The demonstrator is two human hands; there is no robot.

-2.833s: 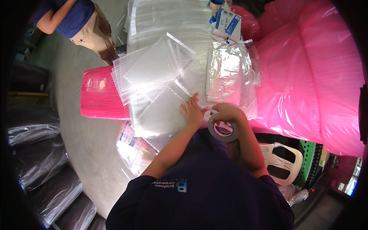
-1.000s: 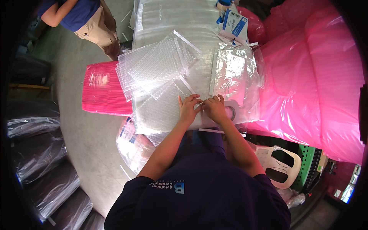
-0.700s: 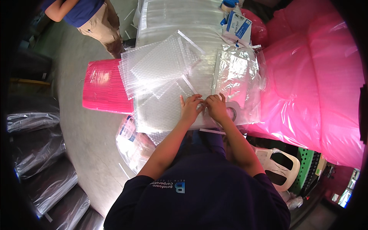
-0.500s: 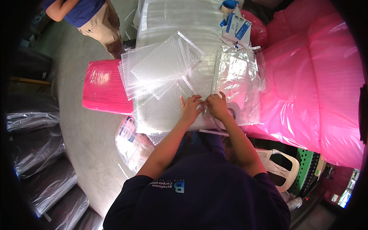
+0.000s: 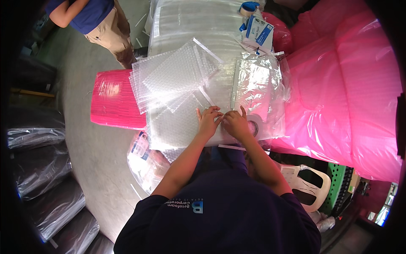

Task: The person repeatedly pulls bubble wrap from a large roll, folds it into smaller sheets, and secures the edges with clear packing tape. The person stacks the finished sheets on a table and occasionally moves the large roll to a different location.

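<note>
My left hand (image 5: 208, 122) and my right hand (image 5: 236, 123) meet at the front of the wrapped work surface, their fingers bent and pinched together. Whatever lies between the fingertips is too small or hidden to make out. Beside my right hand is a tape roll (image 5: 254, 128), partly covered by that hand. Left of my left hand lies a bubble-wrap pouch (image 5: 174, 127), and several more clear bubble-wrap pouches (image 5: 169, 76) overlap beyond it. A shiny clear plastic bag (image 5: 256, 80) lies flat beyond my right hand.
A white-and-blue box (image 5: 259, 33) and a tape dispenser (image 5: 248, 8) sit at the far right. Large pink wrapped bundles (image 5: 330, 97) crowd the right side; a pink block (image 5: 112, 99) stands left. Another person (image 5: 99, 23) stands far left. A beige chair (image 5: 311, 186) is at lower right.
My right hand has shifted slightly left, its index finger still raised, and more of the tape roll shows. My left hand stays nearly in place. The whole view has moved a little.
</note>
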